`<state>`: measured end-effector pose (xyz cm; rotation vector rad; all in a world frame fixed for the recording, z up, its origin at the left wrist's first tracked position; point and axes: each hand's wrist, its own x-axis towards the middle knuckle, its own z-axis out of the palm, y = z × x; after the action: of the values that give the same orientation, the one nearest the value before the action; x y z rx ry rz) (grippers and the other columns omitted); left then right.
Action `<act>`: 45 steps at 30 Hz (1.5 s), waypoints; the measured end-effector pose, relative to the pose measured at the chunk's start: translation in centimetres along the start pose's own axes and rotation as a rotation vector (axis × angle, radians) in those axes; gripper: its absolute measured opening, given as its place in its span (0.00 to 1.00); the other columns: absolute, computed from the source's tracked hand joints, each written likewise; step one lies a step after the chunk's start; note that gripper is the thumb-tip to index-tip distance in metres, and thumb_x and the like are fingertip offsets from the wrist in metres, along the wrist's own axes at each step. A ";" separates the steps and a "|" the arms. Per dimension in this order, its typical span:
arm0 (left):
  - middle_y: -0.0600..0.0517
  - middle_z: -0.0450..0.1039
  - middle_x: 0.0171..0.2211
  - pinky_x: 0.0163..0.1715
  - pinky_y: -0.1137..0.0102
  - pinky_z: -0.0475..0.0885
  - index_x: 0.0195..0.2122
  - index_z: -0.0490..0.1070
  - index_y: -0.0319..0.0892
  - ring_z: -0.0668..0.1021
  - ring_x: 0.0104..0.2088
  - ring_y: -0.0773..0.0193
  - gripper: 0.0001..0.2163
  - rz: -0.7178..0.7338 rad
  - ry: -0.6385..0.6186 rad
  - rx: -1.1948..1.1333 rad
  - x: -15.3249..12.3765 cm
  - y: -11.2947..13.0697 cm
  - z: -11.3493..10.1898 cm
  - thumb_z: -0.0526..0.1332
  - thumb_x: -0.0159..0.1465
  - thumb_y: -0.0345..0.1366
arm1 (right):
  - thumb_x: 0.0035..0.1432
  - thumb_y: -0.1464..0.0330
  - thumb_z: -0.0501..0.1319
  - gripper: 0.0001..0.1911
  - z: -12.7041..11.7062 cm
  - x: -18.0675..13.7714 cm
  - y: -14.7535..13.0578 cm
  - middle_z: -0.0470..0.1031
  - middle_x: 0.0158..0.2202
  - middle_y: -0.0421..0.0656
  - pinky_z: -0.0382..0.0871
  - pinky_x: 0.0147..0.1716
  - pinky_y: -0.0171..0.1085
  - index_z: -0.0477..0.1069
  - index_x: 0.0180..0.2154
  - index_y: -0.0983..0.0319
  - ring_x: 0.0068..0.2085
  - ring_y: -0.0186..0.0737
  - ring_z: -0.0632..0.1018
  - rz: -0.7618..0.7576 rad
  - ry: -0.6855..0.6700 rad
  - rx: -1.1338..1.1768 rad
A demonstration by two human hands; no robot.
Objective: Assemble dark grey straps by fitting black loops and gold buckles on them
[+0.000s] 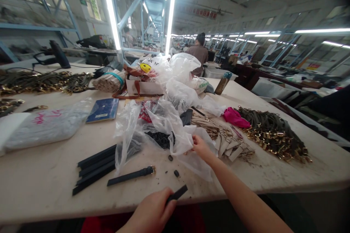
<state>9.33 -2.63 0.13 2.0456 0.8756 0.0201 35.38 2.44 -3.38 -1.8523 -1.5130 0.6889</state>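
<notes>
Near the table's front edge, my left hand (157, 205) is closed around a black strap (177, 193), whose flat end sticks out to the right. Further in, my right hand (202, 149) has its fingers pinched at the edge of a clear plastic bag (183, 138). Small black loops (161, 139) lie in a heap in the bag's opening. Between the hands are two loose dark loops (176, 173) and tiny scraps. A black strap with a gold buckle (131, 175) lies left of them, beside a stack of plain black straps (95, 167).
A heap of dark straps with gold hardware (276, 134) lies right, near a pink cloth (236, 117) and beige strips (232, 145). A blue booklet (102, 110) and a filled plastic bag (49, 123) lie left. A bottle (222, 83) stands behind; a person (199, 52) is further back.
</notes>
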 end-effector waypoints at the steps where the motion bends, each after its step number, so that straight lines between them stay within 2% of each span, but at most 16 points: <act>1: 0.49 0.74 0.35 0.35 0.70 0.64 0.35 0.67 0.43 0.75 0.36 0.59 0.11 0.033 0.019 0.054 0.8 0.5 0.3 0.48 0.62 0.40 | 0.54 0.68 0.48 0.17 0.3 0.1 0.3 0.76 0.34 0.49 0.69 0.32 0.39 0.66 0.44 0.68 0.34 0.42 0.76 -0.006 0.023 -0.048; 3: 0.48 0.74 0.36 0.36 0.69 0.65 0.37 0.68 0.43 0.75 0.37 0.57 0.10 0.071 0.041 0.135 2.6 1.4 0.8 0.49 0.62 0.38 | 0.54 0.68 0.50 0.14 0.8 0.1 0.6 0.76 0.35 0.50 0.67 0.36 0.41 0.70 0.37 0.66 0.36 0.44 0.75 -0.044 0.046 -0.148; 5: 0.47 0.74 0.37 0.37 0.68 0.66 0.38 0.68 0.43 0.76 0.39 0.56 0.10 0.069 0.064 0.199 4.1 1.9 1.2 0.49 0.62 0.36 | 0.52 0.68 0.53 0.12 1.0 -0.2 0.7 0.76 0.38 0.49 0.64 0.42 0.41 0.72 0.36 0.64 0.41 0.45 0.74 -0.110 0.036 -0.242; 8: 0.46 0.73 0.39 0.38 0.68 0.67 0.40 0.67 0.41 0.75 0.40 0.56 0.10 0.025 0.094 0.261 5.4 1.4 1.5 0.49 0.61 0.35 | 0.51 0.68 0.57 0.15 1.2 -1.2 0.8 0.74 0.45 0.48 0.59 0.49 0.40 0.71 0.42 0.62 0.48 0.46 0.70 -0.191 0.012 -0.363; 10: 0.46 0.73 0.40 0.39 0.68 0.67 0.40 0.67 0.41 0.75 0.41 0.56 0.10 0.003 0.111 0.274 5.7 0.7 1.5 0.49 0.61 0.35 | 0.53 0.67 0.56 0.17 1.1 -2.2 1.0 0.73 0.46 0.50 0.58 0.49 0.42 0.70 0.45 0.63 0.49 0.48 0.69 -0.200 0.019 -0.433; 14: 0.47 0.72 0.40 0.40 0.69 0.66 0.40 0.67 0.42 0.74 0.41 0.57 0.10 0.017 0.145 0.238 5.8 -0.5 1.5 0.49 0.62 0.36 | 0.57 0.68 0.53 0.15 0.2 -4.2 1.8 0.73 0.43 0.53 0.61 0.45 0.43 0.71 0.43 0.66 0.45 0.49 0.71 -0.176 0.030 -0.545; 20: 0.47 0.73 0.38 0.39 0.68 0.65 0.39 0.69 0.42 0.74 0.40 0.57 0.12 0.058 0.164 0.119 5.6 -0.5 1.3 0.49 0.61 0.39 | 0.54 0.67 0.57 0.12 -0.5 -4.6 1.7 0.74 0.41 0.51 0.59 0.45 0.44 0.72 0.40 0.63 0.45 0.50 0.71 -0.136 0.021 -0.631; 26: 0.50 0.73 0.31 0.33 0.70 0.63 0.35 0.69 0.41 0.73 0.34 0.60 0.11 0.040 0.159 -0.036 4.2 -0.7 1.0 0.49 0.61 0.38 | 0.50 0.68 0.60 0.15 0.0 -3.6 1.0 0.74 0.41 0.50 0.58 0.44 0.45 0.72 0.42 0.63 0.44 0.51 0.71 -0.083 0.036 -0.618; 31: 0.53 0.70 0.26 0.29 0.72 0.61 0.30 0.67 0.40 0.71 0.30 0.63 0.10 -0.023 0.146 -0.089 2.9 -0.8 0.6 0.49 0.59 0.36 | 0.51 0.71 0.58 0.08 0.0 -5.4 0.2 0.75 0.36 0.50 0.57 0.44 0.45 0.73 0.34 0.63 0.42 0.50 0.72 -0.060 0.061 -0.553; 34: 0.54 0.67 0.24 0.29 0.72 0.60 0.27 0.65 0.40 0.70 0.28 0.64 0.09 -0.039 0.145 -0.145 2.2 -0.5 0.0 0.49 0.59 0.36 | 0.54 0.70 0.55 0.06 0.0 -7.7 -0.6 0.75 0.32 0.48 0.61 0.41 0.44 0.71 0.30 0.62 0.38 0.47 0.73 -0.036 0.081 -0.484; 36: 0.55 0.65 0.22 0.28 0.73 0.60 0.25 0.64 0.41 0.69 0.27 0.65 0.10 -0.028 0.157 -0.193 1.9 -0.1 -0.5 0.48 0.59 0.37 | 0.56 0.67 0.53 0.07 0.2 -8.9 -1.6 0.74 0.30 0.44 0.64 0.35 0.39 0.69 0.30 0.61 0.33 0.42 0.73 -0.020 0.070 -0.341; 39: 0.57 0.62 0.20 0.26 0.74 0.59 0.24 0.63 0.40 0.67 0.25 0.67 0.11 -0.009 0.176 -0.275 1.6 0.3 -1.3 0.48 0.60 0.39 | 0.53 0.61 0.57 0.09 1.3 -9.8 -3.6 0.68 0.22 0.38 0.63 0.23 0.34 0.66 0.29 0.60 0.24 0.35 0.69 0.098 -0.022 0.226; 41: 0.58 0.60 0.19 0.24 0.75 0.59 0.24 0.62 0.40 0.66 0.22 0.69 0.12 -0.009 0.178 -0.356 1.4 0.3 -1.7 0.49 0.60 0.40 | 0.49 0.60 0.62 0.12 2.5 -9.9 -5.0 0.65 0.20 0.35 0.62 0.22 0.33 0.68 0.31 0.61 0.22 0.32 0.67 0.201 -0.076 0.626; 43: 0.58 0.60 0.19 0.21 0.76 0.59 0.26 0.62 0.40 0.64 0.19 0.71 0.12 -0.030 0.179 -0.459 1.2 -0.2 -2.0 0.48 0.60 0.40 | 0.47 0.60 0.64 0.15 3.8 -9.8 -6.3 0.67 0.23 0.36 0.63 0.25 0.33 0.69 0.36 0.60 0.23 0.31 0.68 0.261 -0.104 0.849; 45: 0.58 0.62 0.21 0.18 0.76 0.58 0.28 0.62 0.40 0.63 0.17 0.73 0.11 -0.061 0.192 -0.557 0.9 -0.8 -2.3 0.49 0.60 0.41 | 0.47 0.62 0.65 0.18 5.0 -9.7 -7.1 0.69 0.27 0.37 0.65 0.28 0.34 0.70 0.41 0.59 0.25 0.31 0.69 0.289 -0.132 0.971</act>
<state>8.77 -0.16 0.67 1.5108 0.9257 0.3898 25.15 -5.36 -1.28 -1.2606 -0.7229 1.3939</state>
